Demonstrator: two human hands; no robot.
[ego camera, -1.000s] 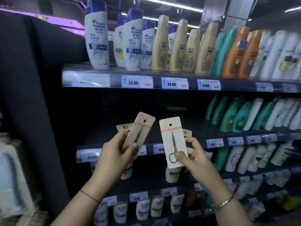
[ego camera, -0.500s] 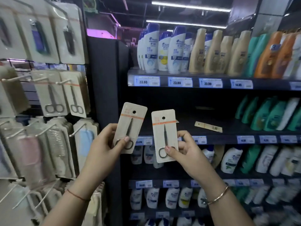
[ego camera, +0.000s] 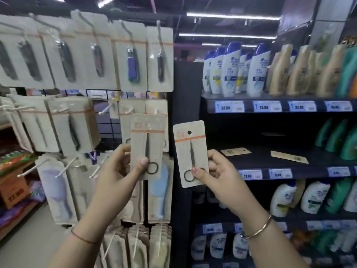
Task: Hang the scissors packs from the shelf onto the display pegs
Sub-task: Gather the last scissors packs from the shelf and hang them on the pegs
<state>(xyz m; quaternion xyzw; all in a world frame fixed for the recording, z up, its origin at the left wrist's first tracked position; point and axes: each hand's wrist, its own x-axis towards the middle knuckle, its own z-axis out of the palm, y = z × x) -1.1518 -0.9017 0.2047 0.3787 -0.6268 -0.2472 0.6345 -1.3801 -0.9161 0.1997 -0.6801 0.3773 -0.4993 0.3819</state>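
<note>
Two hands raised at chest height, apart from each other, each clamped on one carded pack. Left hand (ego camera: 117, 167) pinches the left scissors pack (ego camera: 147, 146) by its lower end, thumb on the front beside the black finger loops, fingers behind. That pack stands upright in front of the peg display, overlapping the hung scissors packs (ego camera: 156, 110) of the same beige card with an orange stripe; whether it touches them cannot be told. Right hand (ego camera: 218, 173) pinches the right scissors pack (ego camera: 190, 153) the same way, thumb across the loops. This pack leans slightly left, its round hang hole showing at the top, and sits in front of the dark upright panel (ego camera: 185, 93) between the pegs and the shelving. One bare white-tipped peg (ego camera: 105, 110) juts out just left of the hung scissors packs. Top row of the display carries nail clipper packs (ego camera: 133, 60), blurred; the lower row carries hairbrush packs (ego camera: 159, 190). To the right, on the dark shelf (ego camera: 270, 161), two more loose packs (ego camera: 236, 152) lie flat, well apart from each other. Shampoo bottles (ego camera: 231, 70) stand on the shelf above, with blue price tags (ego camera: 229, 106) along its edge. A gold bangle (ego camera: 258, 227) on the right wrist, a red thread (ego camera: 83, 237) on the left.
</note>
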